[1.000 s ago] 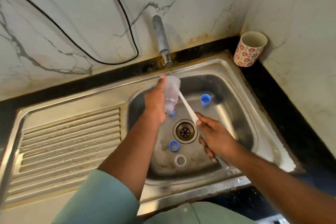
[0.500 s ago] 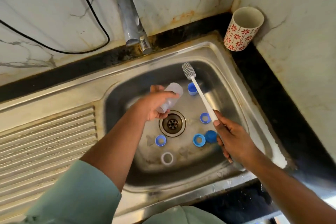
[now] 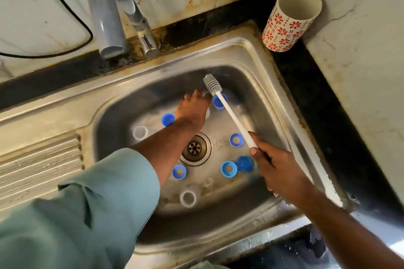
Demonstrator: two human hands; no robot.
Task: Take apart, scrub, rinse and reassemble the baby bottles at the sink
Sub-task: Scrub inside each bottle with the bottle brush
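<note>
My left hand reaches down to the far floor of the steel sink and covers a clear baby bottle, which it seems to hold; only pale slivers of the bottle show. My right hand grips the white handle of the bottle brush, whose grey bristle head points up near my left fingers. Two more clear bottle bodies stand on the sink floor. Several blue rings and caps lie around the drain.
The tap and a grey pipe hang over the sink's back edge. A white cup with red flowers stands in the back right corner. The ribbed drainboard lies to the left. A black cable runs along the wall.
My left hand has lowered the bottle from under the tap to the far sink floor. The brush has come out of the bottle and stays raised in my right hand.
</note>
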